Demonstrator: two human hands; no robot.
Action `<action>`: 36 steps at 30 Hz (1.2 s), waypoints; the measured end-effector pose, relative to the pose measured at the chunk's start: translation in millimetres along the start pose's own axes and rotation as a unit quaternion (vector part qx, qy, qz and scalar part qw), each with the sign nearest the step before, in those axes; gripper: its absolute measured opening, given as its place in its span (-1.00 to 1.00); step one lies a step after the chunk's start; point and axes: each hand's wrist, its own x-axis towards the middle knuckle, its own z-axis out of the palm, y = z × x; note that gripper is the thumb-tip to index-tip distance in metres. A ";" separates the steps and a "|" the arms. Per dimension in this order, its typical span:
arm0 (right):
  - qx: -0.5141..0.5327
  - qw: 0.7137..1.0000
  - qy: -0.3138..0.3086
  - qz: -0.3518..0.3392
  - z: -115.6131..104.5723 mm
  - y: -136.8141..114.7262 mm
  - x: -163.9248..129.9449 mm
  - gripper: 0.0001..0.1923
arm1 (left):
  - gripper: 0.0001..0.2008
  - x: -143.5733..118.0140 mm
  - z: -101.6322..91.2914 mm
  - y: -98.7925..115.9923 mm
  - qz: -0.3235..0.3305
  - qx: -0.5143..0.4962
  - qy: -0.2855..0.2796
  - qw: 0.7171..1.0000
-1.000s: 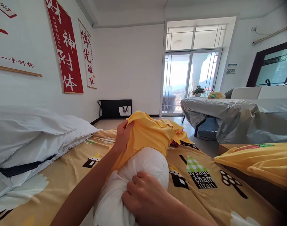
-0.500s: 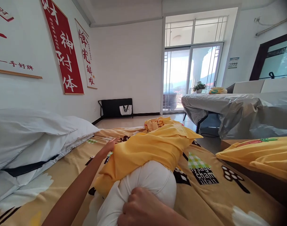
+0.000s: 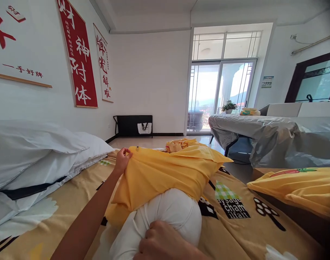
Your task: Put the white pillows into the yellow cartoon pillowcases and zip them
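Head view: the yellow cover (image 3: 167, 169) lies across the centre of the frame, broad from left to right, its near edge draped over the far end of the white pillow (image 3: 178, 207). The pillow runs from the bottom centre upward and slightly right, its long axis crossing the cover's spread, so the cover lies directly beyond the right hand (image 3: 159, 240). That hand, at the bottom centre, is curled into a fist on the pillow and appears to have the fabric bunched in its grip; its fingertips are hidden. The left hand (image 3: 123, 159), left of centre, has its fingers closed in a pinch on the cover's upper-left edge, and is the nearer of the two to the cloth. How deep the pillow sits inside the cover, or whether it is only underneath, cannot be told. Both rest on the patterned sheet (image 3: 243, 238), with a crumpled cloth bundle (image 3: 178, 145) just beyond and stacked white pillows (image 3: 62, 169) at left.
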 end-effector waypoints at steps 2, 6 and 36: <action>-0.051 0.998 -0.020 -0.015 -5.3 -2.3 1.6 -0.78 | -0.91 -4.3 -8.8 -5.9 0.014 0.044 0.014 0.999; -0.114 0.993 0.003 -0.025 -6.5 -1.5 0.4 -0.76 | -0.96 -50.7 -15.7 10.9 0.092 0.108 -0.003 0.990; -0.132 0.879 0.129 0.440 -34.9 22.7 15.7 -0.70 | -0.54 -116.8 -8.5 50.0 -0.092 -0.153 -0.224 0.958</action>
